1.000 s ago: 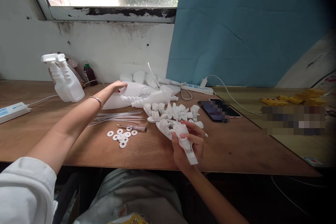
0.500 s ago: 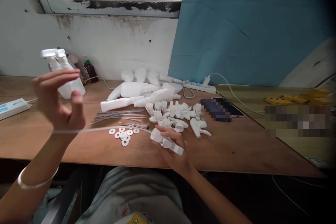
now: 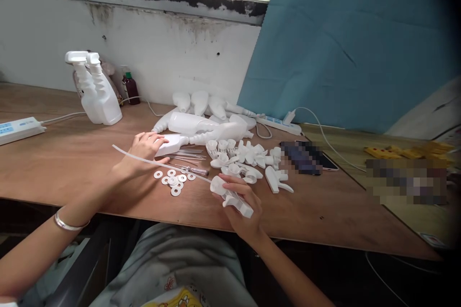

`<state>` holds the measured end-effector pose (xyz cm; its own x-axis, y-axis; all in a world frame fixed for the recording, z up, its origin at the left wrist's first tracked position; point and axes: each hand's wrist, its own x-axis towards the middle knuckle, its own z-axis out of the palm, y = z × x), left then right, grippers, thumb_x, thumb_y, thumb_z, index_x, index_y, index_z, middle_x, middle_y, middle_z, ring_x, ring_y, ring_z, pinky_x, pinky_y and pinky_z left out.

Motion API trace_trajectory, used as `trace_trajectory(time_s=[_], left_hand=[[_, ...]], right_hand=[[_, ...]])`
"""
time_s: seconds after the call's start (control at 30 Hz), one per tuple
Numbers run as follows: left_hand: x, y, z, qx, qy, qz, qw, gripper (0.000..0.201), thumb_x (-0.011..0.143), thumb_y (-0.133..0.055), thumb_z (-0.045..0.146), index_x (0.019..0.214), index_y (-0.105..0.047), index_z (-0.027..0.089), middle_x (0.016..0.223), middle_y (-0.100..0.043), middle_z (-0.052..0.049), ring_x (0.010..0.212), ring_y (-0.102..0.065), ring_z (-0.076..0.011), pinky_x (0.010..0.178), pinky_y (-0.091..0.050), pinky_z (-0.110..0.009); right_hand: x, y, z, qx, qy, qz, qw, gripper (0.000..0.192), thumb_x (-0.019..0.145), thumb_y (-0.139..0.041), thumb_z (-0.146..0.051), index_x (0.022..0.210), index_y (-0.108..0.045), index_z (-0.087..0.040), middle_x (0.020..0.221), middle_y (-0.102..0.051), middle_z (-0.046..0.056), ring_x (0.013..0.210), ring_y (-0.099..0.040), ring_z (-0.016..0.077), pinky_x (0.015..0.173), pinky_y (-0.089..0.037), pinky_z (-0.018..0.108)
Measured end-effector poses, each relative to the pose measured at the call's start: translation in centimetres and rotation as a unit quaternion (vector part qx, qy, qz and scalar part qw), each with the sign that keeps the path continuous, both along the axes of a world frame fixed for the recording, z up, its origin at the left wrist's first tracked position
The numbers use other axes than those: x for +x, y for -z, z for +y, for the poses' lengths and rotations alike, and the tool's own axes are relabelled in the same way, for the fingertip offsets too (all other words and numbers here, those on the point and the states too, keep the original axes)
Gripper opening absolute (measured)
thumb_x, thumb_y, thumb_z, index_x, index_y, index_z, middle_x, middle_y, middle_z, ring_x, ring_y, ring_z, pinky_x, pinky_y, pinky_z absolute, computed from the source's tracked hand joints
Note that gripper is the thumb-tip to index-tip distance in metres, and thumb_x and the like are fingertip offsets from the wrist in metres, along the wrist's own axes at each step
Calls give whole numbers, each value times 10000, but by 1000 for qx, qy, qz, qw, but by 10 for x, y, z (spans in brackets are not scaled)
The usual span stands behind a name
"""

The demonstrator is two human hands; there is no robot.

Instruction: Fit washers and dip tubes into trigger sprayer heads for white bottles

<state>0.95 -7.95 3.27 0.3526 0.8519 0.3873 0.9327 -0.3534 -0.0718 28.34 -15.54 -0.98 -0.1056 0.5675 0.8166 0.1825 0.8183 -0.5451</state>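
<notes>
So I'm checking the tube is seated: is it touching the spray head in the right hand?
Touching. The head view shows the tube running from the left hand straight into the spray head gripped by the right hand.

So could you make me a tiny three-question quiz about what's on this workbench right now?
1. True or false: the right hand holds a white spray-trigger head.
2. What lies on the table just right of the left hand? A) white washers B) scissors C) a cup
3. Fill in: a thin clear ____ runs from the trigger head past the left hand.

Key: 1 true; 2 A, the white washers; 3 tube.
</notes>
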Motion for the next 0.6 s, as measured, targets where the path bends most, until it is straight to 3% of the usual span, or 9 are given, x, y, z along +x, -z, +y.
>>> trace_trajectory(time_s=[0.13, 0.3, 0.47, 0.6], left_hand=[[0, 2, 9, -51, -32, 52, 997, 497, 744, -524, 477, 1150, -500, 190, 1253, -519, -130, 1205, -388, -317, 983, -217, -474], [-1, -6, 19, -82, -36, 80, 993, 566, 750, -492, 497, 1211, -446, 172, 1238, -515, -138, 1122, -466, -289, 896, -330, -391], [-1, -22, 30, -124, -43, 118, 984, 537, 733, -484, 471, 1195, -458, 198, 1107, -591, -118, 938, -573, -275, 743, -404, -335], [-6, -40, 40, -156, -42, 104, 981, 517, 736, -442, 530, 1168, -482, 249, 1088, -618, -63, 902, -590, -241, 723, -412, -293]], right_hand=[[-1, 0, 0, 9, 4, 2, 1000, 375, 697, -647, -48, 1003, -556, -245, 1073, -625, 69, 994, -599, 227, 842, -497, 402], [0, 0, 0, 15, 3, -1, 1000, 377, 699, -636, -41, 1007, -557, -242, 1079, -620, 71, 990, -597, 229, 835, -497, 407], [1, 0, 0, 16, -2, 2, 1000, 393, 691, -634, -24, 1011, -557, -240, 1083, -619, 72, 994, -590, 233, 840, -494, 421], [1, 0, 0, 15, -4, 2, 1000, 384, 688, -634, -25, 1001, -559, -234, 1077, -622, 74, 1000, -586, 238, 843, -492, 432]])
